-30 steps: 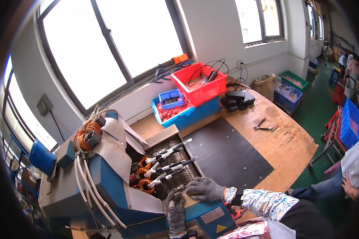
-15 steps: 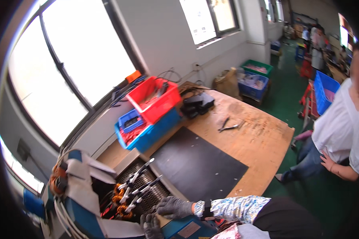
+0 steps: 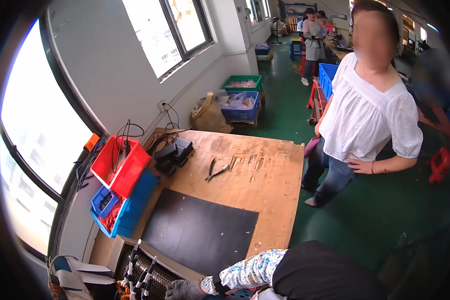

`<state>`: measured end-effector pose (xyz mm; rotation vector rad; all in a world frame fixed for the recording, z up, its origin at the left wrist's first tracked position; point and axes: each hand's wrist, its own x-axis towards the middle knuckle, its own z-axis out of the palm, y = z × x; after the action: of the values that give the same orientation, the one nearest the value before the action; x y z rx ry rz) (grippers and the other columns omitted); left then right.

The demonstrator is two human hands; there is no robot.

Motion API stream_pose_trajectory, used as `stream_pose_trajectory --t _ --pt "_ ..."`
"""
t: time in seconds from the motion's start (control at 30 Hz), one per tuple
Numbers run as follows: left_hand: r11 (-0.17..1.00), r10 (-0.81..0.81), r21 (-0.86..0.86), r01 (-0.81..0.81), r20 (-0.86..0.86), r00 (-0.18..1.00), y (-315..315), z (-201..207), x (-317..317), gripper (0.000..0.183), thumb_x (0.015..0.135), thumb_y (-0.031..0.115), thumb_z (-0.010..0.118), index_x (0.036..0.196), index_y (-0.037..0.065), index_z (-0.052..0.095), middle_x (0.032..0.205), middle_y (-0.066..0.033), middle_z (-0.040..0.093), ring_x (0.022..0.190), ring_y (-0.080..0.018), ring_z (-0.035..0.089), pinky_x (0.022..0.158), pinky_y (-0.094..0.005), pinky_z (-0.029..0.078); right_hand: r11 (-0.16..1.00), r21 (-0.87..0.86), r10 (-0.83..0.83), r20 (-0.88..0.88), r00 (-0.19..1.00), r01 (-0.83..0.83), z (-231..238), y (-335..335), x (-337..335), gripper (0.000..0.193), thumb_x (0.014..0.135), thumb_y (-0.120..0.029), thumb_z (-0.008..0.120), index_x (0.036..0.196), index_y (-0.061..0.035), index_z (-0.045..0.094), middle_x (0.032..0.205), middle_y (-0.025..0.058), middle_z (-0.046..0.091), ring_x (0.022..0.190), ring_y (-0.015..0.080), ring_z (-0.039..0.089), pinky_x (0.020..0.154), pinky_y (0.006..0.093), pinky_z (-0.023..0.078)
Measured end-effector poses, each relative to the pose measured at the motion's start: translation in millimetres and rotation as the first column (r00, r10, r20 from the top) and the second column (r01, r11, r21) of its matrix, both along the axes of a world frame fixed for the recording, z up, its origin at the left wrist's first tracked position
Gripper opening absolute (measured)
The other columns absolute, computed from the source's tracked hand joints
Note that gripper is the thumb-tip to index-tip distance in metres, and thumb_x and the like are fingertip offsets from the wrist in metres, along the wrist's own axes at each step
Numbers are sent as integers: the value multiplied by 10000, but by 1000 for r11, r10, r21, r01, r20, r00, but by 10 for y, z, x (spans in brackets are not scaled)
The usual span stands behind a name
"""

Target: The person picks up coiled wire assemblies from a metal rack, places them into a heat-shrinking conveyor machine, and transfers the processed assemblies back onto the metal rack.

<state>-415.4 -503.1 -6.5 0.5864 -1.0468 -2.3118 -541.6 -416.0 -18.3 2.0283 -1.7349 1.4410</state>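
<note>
I read the machine (image 3: 135, 275) at the bottom left as the work in hand: a blue and white housing, cut off by the frame edge, with a dark perforated bed. A row of slim white-tipped spindles (image 3: 142, 272) stands up from that bed, with orange windings at their feet.

Right hand (image 3: 184, 289): grey knit glove, floral sleeve behind it, resting at the front rim of the machine just beside the spindles. The fingers look loosely curled; I cannot tell whether they hold anything. Left hand: not in view.

Edges and room. The wooden bench (image 3: 265, 175) runs from the machine toward the far wall. Its right edge drops to the green floor (image 3: 385, 225). A black mat (image 3: 200, 232) covers the near part of the bench and lies bare. Beyond it the wood is open except for a pair of pliers (image 3: 216, 171) near the middle.

Along the left edge, under the window (image 3: 35, 130): a red bin (image 3: 121, 165) stacked on blue bins (image 3: 116, 212), with cables running into the red one. A black box-like device (image 3: 172, 152) sits at the far left corner.

A person in a white blouse (image 3: 367, 115) stands on the floor just beside the bench's right edge, hand on hip. Further back, green and blue crates (image 3: 241, 97) sit against the wall, and another person stands well apart in the aisle.
</note>
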Motion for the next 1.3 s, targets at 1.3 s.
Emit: stream_pose_trajectory --t 1.3 --pt "967 140 241 -81 -243 960 -643 -308 371 487 902 478 261 1251 142 309 1334 -225 285 1181 -440 331 965 -551 326 997 60 -61 998 -19 -47 -279 -322 -448 402 726 -148 697 1063 -2 535 955 82 590 849 150 556 750 275 464"
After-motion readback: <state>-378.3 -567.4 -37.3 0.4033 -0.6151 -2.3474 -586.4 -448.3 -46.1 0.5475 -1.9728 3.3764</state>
